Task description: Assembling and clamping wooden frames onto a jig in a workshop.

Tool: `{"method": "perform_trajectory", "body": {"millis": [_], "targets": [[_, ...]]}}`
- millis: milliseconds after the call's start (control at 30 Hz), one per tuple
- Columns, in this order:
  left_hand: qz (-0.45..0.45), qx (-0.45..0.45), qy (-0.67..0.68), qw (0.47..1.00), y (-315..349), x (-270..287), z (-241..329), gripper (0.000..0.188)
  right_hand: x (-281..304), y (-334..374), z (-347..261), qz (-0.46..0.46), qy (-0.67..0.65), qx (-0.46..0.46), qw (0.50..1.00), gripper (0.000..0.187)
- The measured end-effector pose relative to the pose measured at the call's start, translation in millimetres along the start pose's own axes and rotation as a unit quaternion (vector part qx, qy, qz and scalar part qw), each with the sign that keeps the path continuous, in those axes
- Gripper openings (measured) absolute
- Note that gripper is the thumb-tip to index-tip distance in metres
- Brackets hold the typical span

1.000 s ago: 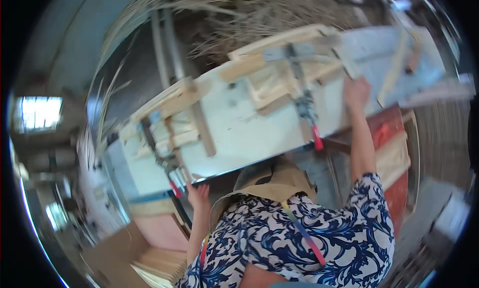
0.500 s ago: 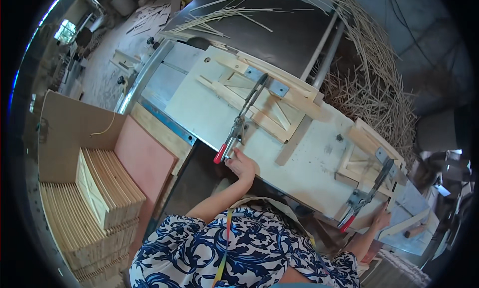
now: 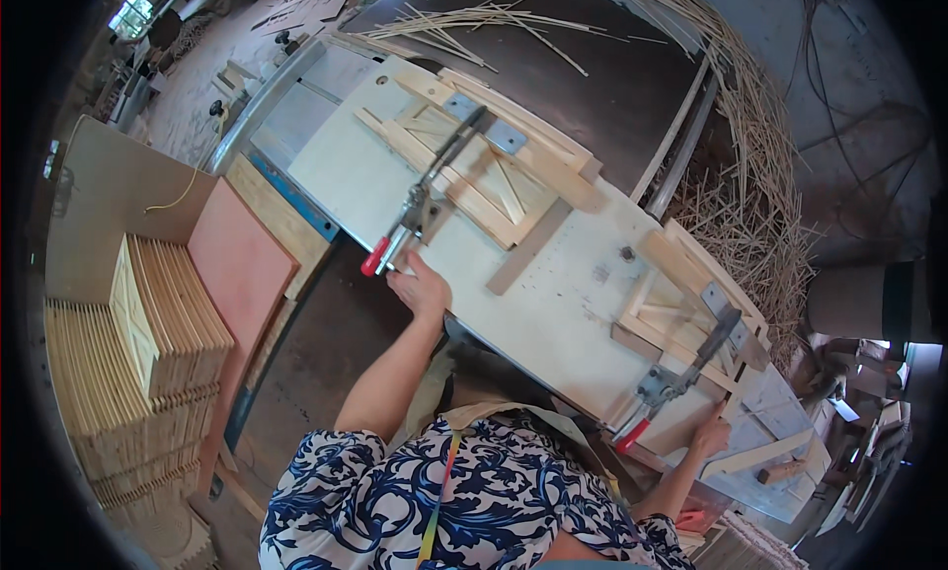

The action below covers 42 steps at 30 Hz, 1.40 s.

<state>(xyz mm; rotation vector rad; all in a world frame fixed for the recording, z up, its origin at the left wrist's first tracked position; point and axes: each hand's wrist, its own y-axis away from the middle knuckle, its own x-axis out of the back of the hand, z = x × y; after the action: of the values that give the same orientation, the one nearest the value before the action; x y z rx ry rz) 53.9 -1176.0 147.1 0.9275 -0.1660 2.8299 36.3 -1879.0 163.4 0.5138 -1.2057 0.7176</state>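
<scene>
A pale plywood board (image 3: 553, 313) lies at a slant on a metal machine table. My left hand (image 3: 422, 286) closes on its near edge, beside the red grip of a toggle clamp (image 3: 420, 200). That clamp presses on a small wooden frame with crossed braces (image 3: 484, 190). Farther right, a second toggle clamp (image 3: 681, 378) with a red grip bears on another wooden frame (image 3: 657, 308). My right hand (image 3: 711, 434) is at the board's right end, fingers curled against the edge there; part of its grip is hidden.
Stacked braced wooden panels (image 3: 178, 313) stand at the left, beside a pinkish board (image 3: 237, 254). Thin wood offcuts (image 3: 731, 175) pile up beyond the board, past metal rails (image 3: 681, 141). More strips lie on the dark tabletop (image 3: 602, 67). A wood piece (image 3: 780, 471) rests at the right.
The board, with its clamps and frames, has slid leftward relative to the metal rails, my hands moving along with it. The whole view has shifted too.
</scene>
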Motion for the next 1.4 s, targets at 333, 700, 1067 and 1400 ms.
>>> {"method": "perform_trajectory", "body": {"millis": [333, 700, 1067, 1400], "targets": [[0.013, 0.017, -0.029, 0.999, 4, -1, 2, 0.091, 42, -3, 41, -0.018, -0.175, 0.116, 0.977, 0.073], [0.000, 0.039, -0.094, 0.995, 4, -3, 2, 0.100, 53, -28, 81, -0.062, -0.198, 0.271, 0.940, 0.066], [-0.124, 0.032, 0.182, 0.975, 272, 43, -56, 0.046, 40, -73, 130, -0.134, -0.283, 0.481, 0.819, 0.066], [-0.141, 0.160, 0.164, 0.963, 728, 37, 84, 0.082, 27, -125, 248, -0.333, -0.453, 0.589, 0.580, 0.046]]}}
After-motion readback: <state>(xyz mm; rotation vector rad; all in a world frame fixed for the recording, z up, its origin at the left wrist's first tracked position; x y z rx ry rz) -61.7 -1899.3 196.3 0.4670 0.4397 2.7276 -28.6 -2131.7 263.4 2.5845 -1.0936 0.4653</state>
